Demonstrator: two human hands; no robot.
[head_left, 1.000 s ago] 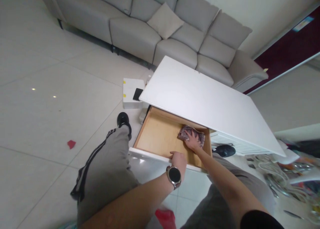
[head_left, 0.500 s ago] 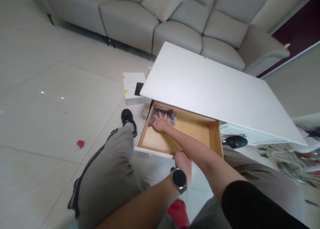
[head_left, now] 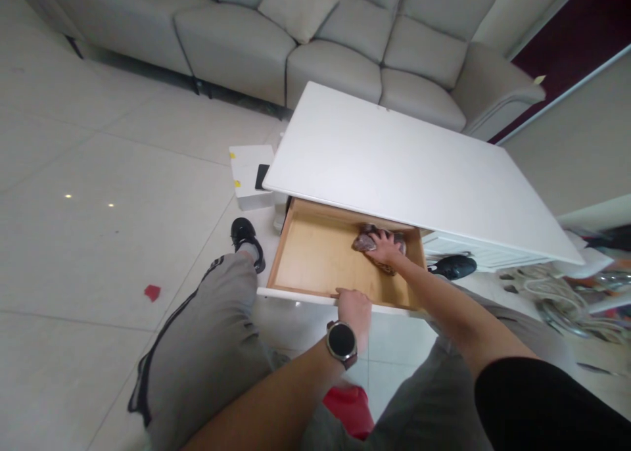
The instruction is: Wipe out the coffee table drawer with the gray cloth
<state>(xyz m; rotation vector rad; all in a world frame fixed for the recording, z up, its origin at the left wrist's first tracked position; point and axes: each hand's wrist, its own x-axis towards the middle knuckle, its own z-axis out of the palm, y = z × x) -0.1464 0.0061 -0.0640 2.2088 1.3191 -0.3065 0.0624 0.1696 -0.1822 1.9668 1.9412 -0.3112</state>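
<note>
right fingers spread on crumpled cloth | rectangular wooden drawer

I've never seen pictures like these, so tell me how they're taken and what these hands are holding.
There's no machine here, just a person's two bare hands. One camera worn on the head takes every picture, looking forward and down. The left hand, with a watch at its wrist, is at the front edge of an open wooden drawer; most of its fingers are hidden. The right hand lies with spread fingers on a crumpled, patterned cloth inside, toward the drawer's right end. The drawer belongs to a white table, with a grey sofa beyond it.
</note>
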